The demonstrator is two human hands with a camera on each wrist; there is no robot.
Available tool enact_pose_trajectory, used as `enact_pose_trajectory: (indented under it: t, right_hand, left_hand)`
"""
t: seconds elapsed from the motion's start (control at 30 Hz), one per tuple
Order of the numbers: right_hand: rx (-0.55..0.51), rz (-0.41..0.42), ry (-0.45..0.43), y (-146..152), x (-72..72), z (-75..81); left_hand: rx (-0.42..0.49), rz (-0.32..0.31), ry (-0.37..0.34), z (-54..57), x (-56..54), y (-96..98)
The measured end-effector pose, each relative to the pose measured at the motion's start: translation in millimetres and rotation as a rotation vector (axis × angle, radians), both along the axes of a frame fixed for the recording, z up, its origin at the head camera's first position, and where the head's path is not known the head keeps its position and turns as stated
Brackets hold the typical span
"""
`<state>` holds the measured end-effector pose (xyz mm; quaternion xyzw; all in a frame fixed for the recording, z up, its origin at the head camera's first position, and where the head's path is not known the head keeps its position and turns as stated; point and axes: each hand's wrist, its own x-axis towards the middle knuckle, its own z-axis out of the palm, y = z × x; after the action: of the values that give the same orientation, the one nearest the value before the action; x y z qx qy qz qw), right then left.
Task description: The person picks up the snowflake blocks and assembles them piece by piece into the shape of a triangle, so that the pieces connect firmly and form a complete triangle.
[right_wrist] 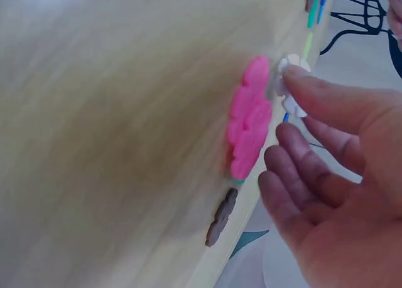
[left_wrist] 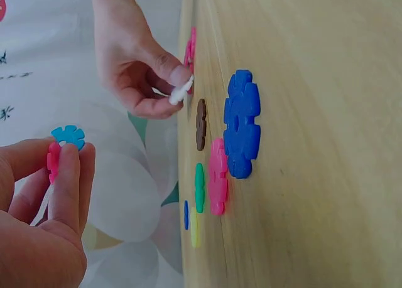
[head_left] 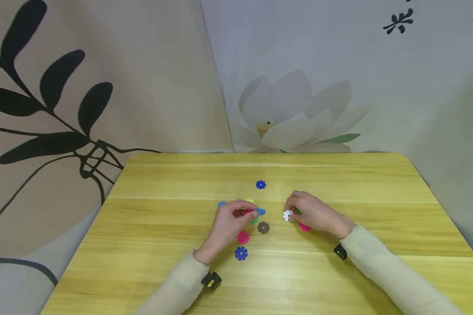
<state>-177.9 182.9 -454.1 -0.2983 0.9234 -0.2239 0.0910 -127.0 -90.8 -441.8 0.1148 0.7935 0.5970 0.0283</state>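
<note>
My left hand pinches a light blue snowflake disc and a pink snowflake disc, which sit crosswise against each other between thumb and fingers. It is raised over the table, left of the middle. To the right, my right hand pinches a white snowflake disc between thumb and index finger; the other fingers are bent. Just beneath that hand a pink disc lies on the table, partly covered in the head view. A brown disc lies between the two hands.
On the wooden table, a pink disc and a blue disc lie nearest me. Green and yellow discs show beside my left hand. Farther back lies a dark blue disc. A patterned wall stands behind.
</note>
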Motion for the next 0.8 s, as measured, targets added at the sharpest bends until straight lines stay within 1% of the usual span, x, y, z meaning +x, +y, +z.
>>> enact_pose_trajectory:
  t: [0.17, 0.27, 0.43, 0.63, 0.7, 0.8]
  right_hand:
    - [-0.132, -0.051, -0.060, 1, 4.8, 2.9]
    - [-0.234, -0.087, -0.124, 2, 9.4, 5.0]
    - [-0.383, -0.163, -0.200, -2, 19.9, 8.3]
    - [-0.591, -0.245, -0.348, -12, 32.4, 13.1]
    - [-0.631, -0.258, -0.374, -15, 35.5, 14.9]
    - [-0.651, -0.258, -0.380, -18, 38.8, 16.6]
  left_hand:
    - [0.022, -0.002, 0.025, 0.5, -1.3, 2.1]
    - [0.031, 0.001, 0.019, 0.3, -1.4, 3.5]
    - [0.040, -0.004, 0.002, -0.6, -0.5, 5.3]
    - [0.065, -0.025, -0.019, -4.4, -0.3, 8.0]
    - [0.070, -0.026, -0.026, -5.8, -0.4, 9.0]
    - [0.074, -0.028, -0.038, -6.1, -0.2, 10.4]
